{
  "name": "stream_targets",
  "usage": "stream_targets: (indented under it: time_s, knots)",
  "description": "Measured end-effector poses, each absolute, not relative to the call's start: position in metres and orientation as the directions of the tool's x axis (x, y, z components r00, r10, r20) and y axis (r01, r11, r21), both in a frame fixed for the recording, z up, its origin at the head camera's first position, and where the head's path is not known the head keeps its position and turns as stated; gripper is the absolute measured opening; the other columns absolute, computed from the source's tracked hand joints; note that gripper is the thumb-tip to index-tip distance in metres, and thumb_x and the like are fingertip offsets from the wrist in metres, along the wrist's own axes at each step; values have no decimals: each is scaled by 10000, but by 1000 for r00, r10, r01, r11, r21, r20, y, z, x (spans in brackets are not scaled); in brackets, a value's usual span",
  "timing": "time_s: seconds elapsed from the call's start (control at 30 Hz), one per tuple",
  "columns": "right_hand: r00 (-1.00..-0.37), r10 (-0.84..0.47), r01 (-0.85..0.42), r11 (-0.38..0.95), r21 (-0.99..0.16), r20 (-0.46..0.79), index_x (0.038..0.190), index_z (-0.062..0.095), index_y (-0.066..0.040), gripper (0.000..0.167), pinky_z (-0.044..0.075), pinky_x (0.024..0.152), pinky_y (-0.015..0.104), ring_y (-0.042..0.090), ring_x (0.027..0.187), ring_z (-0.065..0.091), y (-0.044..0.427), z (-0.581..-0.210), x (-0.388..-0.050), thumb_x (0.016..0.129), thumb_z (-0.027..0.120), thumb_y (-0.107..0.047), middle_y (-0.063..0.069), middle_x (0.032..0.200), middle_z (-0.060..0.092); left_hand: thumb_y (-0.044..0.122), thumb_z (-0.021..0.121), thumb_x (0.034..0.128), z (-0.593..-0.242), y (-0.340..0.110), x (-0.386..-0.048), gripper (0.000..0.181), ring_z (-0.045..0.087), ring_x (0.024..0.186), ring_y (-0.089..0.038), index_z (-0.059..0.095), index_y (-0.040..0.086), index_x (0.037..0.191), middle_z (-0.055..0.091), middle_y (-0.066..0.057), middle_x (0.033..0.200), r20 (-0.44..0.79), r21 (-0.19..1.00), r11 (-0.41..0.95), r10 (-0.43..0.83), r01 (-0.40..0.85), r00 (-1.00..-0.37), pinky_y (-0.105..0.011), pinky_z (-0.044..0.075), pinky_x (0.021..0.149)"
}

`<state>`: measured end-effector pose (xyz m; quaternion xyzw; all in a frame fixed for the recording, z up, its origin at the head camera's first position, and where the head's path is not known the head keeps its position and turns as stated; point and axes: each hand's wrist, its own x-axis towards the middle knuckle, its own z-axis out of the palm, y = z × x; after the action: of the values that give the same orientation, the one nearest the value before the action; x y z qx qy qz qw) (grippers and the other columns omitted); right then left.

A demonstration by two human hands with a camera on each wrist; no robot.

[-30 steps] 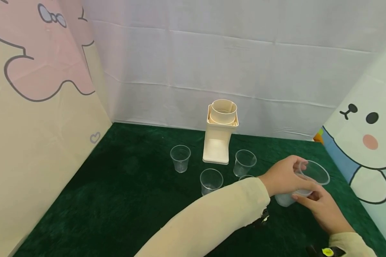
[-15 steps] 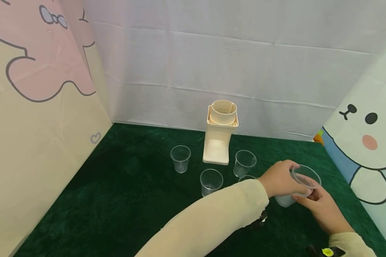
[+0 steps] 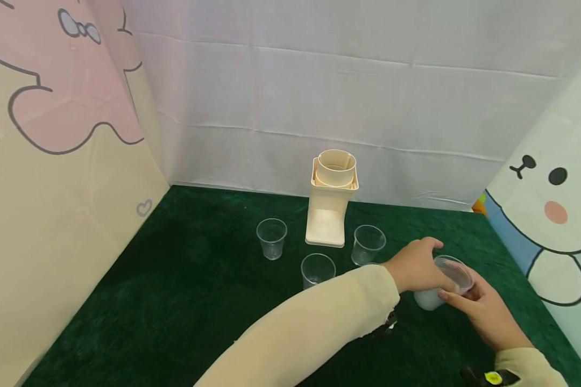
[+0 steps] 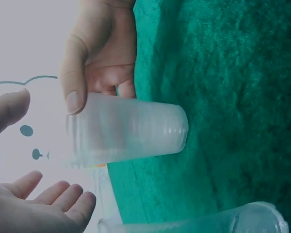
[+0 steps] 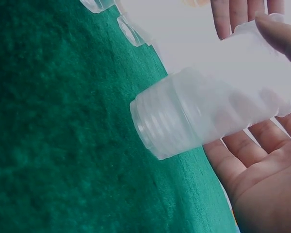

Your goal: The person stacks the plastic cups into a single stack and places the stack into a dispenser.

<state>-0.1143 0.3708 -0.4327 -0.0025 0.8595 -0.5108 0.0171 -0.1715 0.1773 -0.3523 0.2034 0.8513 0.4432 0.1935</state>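
Observation:
My right hand [image 3: 491, 312] grips a stack of clear plastic cups [image 3: 428, 300], held tilted above the green cloth at the right side. In the left wrist view the stack [image 4: 136, 128] has its narrow base pointing right, with the right thumb [image 4: 75, 97] pressed on it near the rims. My left hand [image 3: 416, 269] is beside the rim end, its thumb and fingers spread apart and holding nothing. The right wrist view shows the left fingers [image 5: 237, 17] straight, close to the rims, and the right fingers [image 5: 242, 148] behind the stack.
Single clear cups stand on the green cloth [image 3: 198, 301]: one at the left [image 3: 271, 239], one in front [image 3: 318, 269], one at the right [image 3: 369, 244]. Another is mostly hidden by the left arm. A cream plastic cup dispenser [image 3: 325, 223] stands behind them near the white wall.
The loose cup in my left hand has moved left and down into the stack's mouth. The left fingers have let go of it. My right hand stays in place, still gripping the stack.

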Motion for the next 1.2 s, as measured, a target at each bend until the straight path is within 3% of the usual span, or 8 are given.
stream_targets:
  time_s: [0.1,0.33,0.53,0.7,1.2]
  knots:
    - [-999,-19,21,484,-875,-34,1610,205,-16,766,538,822,165,-143,1086,539,372,-435,-115,1044,646,-285,154,1494,403,314,873,843,-349,175,-173,677,595,1040,-39,548,295,1437,580,152,1334,-145,842,513,517,170,-844,-278,556,812]
    - [-1000,-26,-1,466,-885,-13,1609,203,-15,732,533,822,157,-143,1098,529,374,-438,-118,1052,633,-220,20,1448,426,368,800,917,-342,163,-172,551,586,1124,-25,568,296,1412,573,167,1360,-136,851,496,524,172,-841,-281,549,884]
    - [-1000,-28,-1,470,-883,-13,1619,174,-21,745,521,822,139,-164,1108,496,374,-440,-118,1060,620,-229,134,1504,370,355,784,932,-340,149,-169,550,547,1222,-8,559,275,1427,558,182,1390,-109,883,430,578,188,-809,-262,526,942]
    - [-1000,-27,-3,463,-886,-10,1615,190,-36,730,522,822,144,-150,1105,504,373,-441,-116,1059,621,-229,132,1494,369,342,782,931,-339,135,-163,541,518,1259,13,560,274,1421,560,186,1382,-103,900,392,617,190,-781,-248,503,976]
    - [-999,-34,-25,465,-885,10,1602,226,-50,684,532,801,171,-97,1094,539,374,-440,-117,1056,620,-170,-133,1360,439,240,742,977,-329,89,-145,549,537,1221,48,512,212,1475,581,146,1379,4,983,119,746,140,-666,-172,442,1029]
